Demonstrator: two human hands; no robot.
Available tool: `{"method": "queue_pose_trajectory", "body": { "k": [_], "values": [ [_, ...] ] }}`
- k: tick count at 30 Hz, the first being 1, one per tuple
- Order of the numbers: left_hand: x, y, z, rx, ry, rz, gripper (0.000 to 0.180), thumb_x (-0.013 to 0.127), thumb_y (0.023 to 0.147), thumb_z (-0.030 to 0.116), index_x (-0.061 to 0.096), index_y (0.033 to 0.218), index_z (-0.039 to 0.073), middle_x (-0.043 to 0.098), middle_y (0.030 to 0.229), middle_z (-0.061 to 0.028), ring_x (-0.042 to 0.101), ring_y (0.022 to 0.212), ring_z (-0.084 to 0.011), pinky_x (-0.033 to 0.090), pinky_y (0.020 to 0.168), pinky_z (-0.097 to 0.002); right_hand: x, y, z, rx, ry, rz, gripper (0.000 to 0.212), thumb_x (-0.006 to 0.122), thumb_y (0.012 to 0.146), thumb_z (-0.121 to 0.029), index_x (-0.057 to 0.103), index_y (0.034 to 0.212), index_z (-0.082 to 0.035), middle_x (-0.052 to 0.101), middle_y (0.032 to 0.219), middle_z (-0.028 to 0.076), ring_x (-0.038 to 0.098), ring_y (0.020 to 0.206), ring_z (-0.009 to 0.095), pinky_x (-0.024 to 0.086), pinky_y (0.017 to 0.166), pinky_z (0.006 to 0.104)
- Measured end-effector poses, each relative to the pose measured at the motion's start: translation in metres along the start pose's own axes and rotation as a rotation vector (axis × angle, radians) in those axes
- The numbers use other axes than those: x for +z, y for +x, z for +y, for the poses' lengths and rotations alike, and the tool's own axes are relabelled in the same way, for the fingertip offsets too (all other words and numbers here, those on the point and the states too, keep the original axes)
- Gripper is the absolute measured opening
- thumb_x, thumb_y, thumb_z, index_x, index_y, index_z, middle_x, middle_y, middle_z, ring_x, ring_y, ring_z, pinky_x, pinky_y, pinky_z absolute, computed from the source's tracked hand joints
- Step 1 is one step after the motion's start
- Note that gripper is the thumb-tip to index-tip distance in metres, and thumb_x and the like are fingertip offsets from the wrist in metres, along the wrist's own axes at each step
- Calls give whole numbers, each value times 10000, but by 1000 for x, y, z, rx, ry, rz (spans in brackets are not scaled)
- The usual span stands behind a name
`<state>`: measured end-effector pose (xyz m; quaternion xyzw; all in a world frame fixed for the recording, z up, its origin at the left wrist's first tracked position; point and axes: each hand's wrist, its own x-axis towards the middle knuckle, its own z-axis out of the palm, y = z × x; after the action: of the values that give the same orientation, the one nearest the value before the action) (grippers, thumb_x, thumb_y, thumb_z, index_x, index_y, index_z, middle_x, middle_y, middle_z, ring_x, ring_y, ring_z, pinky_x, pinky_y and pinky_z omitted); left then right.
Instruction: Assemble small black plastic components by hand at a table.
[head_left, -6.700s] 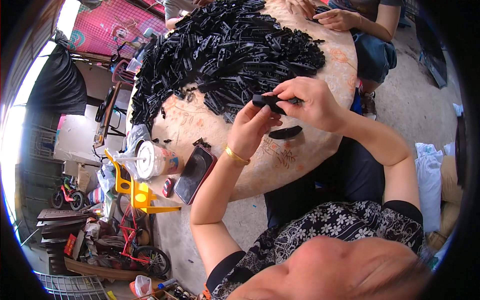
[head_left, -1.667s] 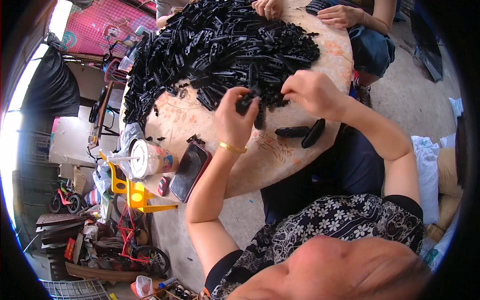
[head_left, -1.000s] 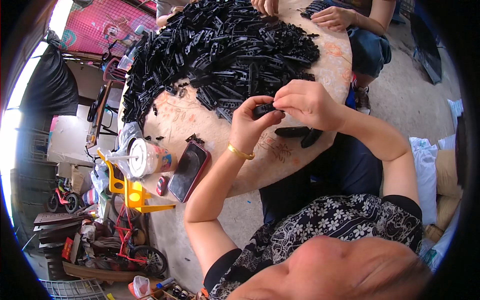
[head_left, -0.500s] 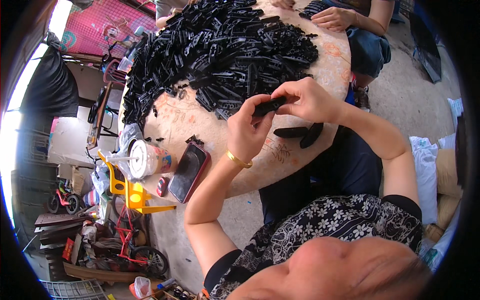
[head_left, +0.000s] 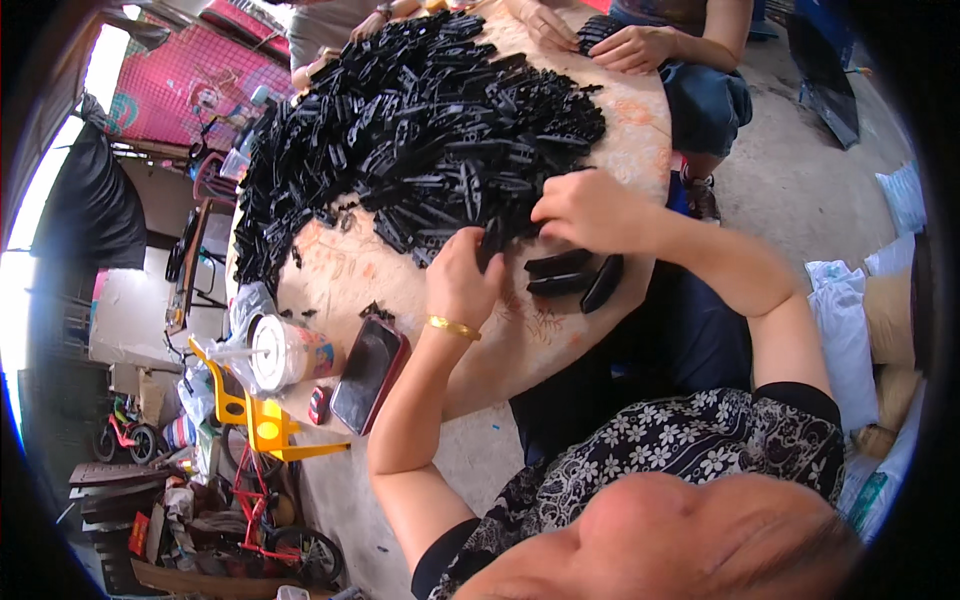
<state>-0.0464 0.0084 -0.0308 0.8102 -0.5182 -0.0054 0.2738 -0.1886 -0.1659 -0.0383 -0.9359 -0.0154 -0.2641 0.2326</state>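
A large heap of narrow black plastic pieces (head_left: 400, 130) covers much of the round table. My left hand (head_left: 462, 280) is at the heap's near edge, thumb apart from the forefinger, with black pieces close to the fingertips. To its right, my right hand (head_left: 595, 212) has its fingers bent and drawn together against the heap's right edge; whatever lies at their tips is hidden. Just below that hand, three longer, smooth black pieces lie apart from the heap: an upper piece (head_left: 558, 263), a lower piece (head_left: 558, 285) and a tilted piece (head_left: 603, 284).
Left of my left forearm lie a phone (head_left: 368, 375), a small red object (head_left: 318, 405) and a lidded cup with a straw (head_left: 285, 352). A yellow plastic chair (head_left: 268, 425) stands by the table (head_left: 500, 365). Across it, another person's hands (head_left: 630, 48) handle black pieces.
The black piece that both hands held has been set down beside the two others. My hands have parted, the left moving down and left. The view has shifted slightly.
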Motion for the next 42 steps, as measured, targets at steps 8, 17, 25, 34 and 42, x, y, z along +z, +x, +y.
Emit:
{"method": "queue_pose_trajectory", "body": {
  "k": [8,17,25,34,42],
  "values": [
    [-4,15,-13,-283,-1045,-121,510,676,807,7,382,1223,29,638,1008,-118,638,817,-163,546,646,-261,3,1,-3,34,-240,-116,59,594,766,-97,587,802,-50,607,793,102,613,773,280,498,679,380],
    [-2,12,-4,-313,-1143,-110,424,679,817,-3,457,1178,-5,629,998,-135,653,814,-196,584,715,-320,-15,5,4,-16,83,107,118,684,751,-132,661,829,-46,631,792,98,617,762,289,486,672,365],
    [-4,11,-2,-330,-1269,-76,356,624,848,-30,458,1163,-21,630,996,-140,659,846,-213,580,763,-328,-3,1,6,-11,-64,-166,148,666,755,-186,657,839,-64,638,793,112,637,797,293,500,710,390],
    [6,7,6,-262,-1216,-170,368,661,810,-53,483,1129,-15,635,990,-120,643,833,-165,562,757,-289,-16,10,-18,179,663,206,187,717,746,-18,616,901,12,666,781,114,655,699,148,494,608,264],
    [4,3,11,-266,-1206,-112,352,639,840,-26,499,1162,-12,656,947,-141,678,815,-207,576,774,-312,3,11,-21,-72,456,322,97,683,758,1,650,849,10,643,793,110,638,704,204,502,614,288]
  ]
}}
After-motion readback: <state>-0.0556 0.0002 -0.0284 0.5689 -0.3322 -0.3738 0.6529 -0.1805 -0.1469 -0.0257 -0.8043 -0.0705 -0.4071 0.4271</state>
